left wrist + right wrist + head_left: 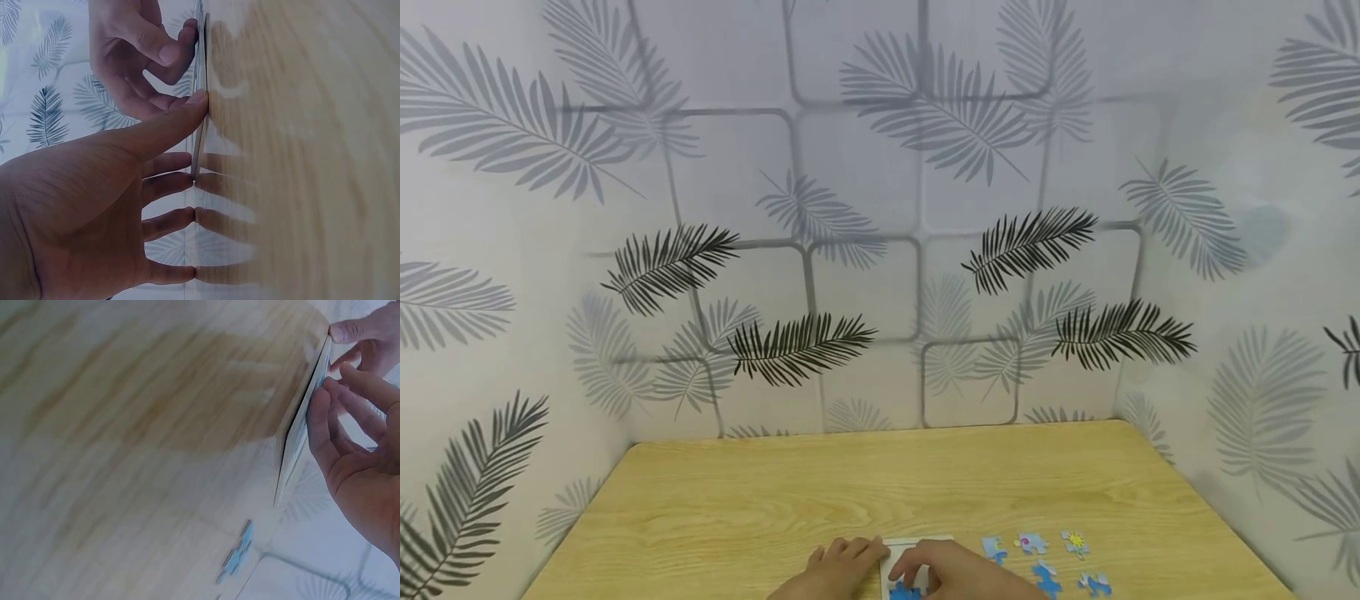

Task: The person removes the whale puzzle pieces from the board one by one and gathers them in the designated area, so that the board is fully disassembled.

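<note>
A shallow white jigsaw tray [919, 542] lies at the table's near edge, with blue jigsaw pieces [906, 592] in its near part. My left hand [838, 569] is at the tray's left side. In the left wrist view, its thumb [199, 98] touches the tray's edge, while its fairly straight fingers reach down to the tabletop. Over the tray, my right hand [958, 571] has bent fingers, their tips close together at the blue pieces. It appears to pinch a jigsaw piece against the tray; the fingers mostly hide that piece.
Right of the tray lie several loose jigsaw pieces, among them one with a yellow flower [1076, 543], one with a pink swirl [1032, 543] and a blue one [1047, 579]. The wooden table [850, 475] meets a leaf-patterned backdrop [865, 292] behind and at both sides.
</note>
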Motion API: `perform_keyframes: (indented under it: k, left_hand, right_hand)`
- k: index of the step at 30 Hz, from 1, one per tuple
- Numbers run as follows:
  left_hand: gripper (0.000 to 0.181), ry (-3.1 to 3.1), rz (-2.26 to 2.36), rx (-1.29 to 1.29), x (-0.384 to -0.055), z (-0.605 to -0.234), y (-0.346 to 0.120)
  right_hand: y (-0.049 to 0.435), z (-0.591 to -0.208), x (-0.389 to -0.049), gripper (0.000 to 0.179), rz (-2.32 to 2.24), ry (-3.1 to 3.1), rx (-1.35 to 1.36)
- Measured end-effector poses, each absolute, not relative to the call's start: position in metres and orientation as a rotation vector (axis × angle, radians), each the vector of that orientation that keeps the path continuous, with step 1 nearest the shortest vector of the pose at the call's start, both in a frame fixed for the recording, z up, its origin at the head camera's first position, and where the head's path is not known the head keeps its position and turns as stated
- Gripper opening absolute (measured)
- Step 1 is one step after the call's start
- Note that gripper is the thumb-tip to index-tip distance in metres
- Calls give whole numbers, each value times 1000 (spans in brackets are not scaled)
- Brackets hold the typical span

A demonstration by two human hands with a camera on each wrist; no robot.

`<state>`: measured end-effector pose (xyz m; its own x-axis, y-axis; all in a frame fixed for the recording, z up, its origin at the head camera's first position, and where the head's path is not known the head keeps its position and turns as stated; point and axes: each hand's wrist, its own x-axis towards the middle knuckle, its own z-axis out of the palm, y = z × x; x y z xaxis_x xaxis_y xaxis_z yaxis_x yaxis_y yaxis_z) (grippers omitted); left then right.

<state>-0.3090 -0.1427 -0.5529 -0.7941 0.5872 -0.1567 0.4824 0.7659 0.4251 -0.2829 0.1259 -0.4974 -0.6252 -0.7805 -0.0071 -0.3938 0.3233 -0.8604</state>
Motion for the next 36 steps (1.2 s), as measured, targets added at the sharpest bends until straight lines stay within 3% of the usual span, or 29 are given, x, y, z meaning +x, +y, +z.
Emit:
perform_keyframes:
  k: [7,15,20,30,36]
  left_hand:
    - [87,2684,531,847,-306,-551,-140]
    - [94,2738,510,882,-301,-546,-140]
    - [97,2739,513,889,-302,-548,-141]
    - [96,2730,507,870,-301,-548,-140]
    - [95,2730,522,863,-301,-547,-138]
  right_hand:
    - [119,-562,-320,29,-1214,2176,-1031]
    - [120,-575,-328,23,-1209,2175,-984]
    - [120,-567,-322,24,-1255,2139,-1079]
    - [116,-504,-280,29,-1314,2073,-1117]
    - [116,-502,-276,26,-1334,2078,-1119]
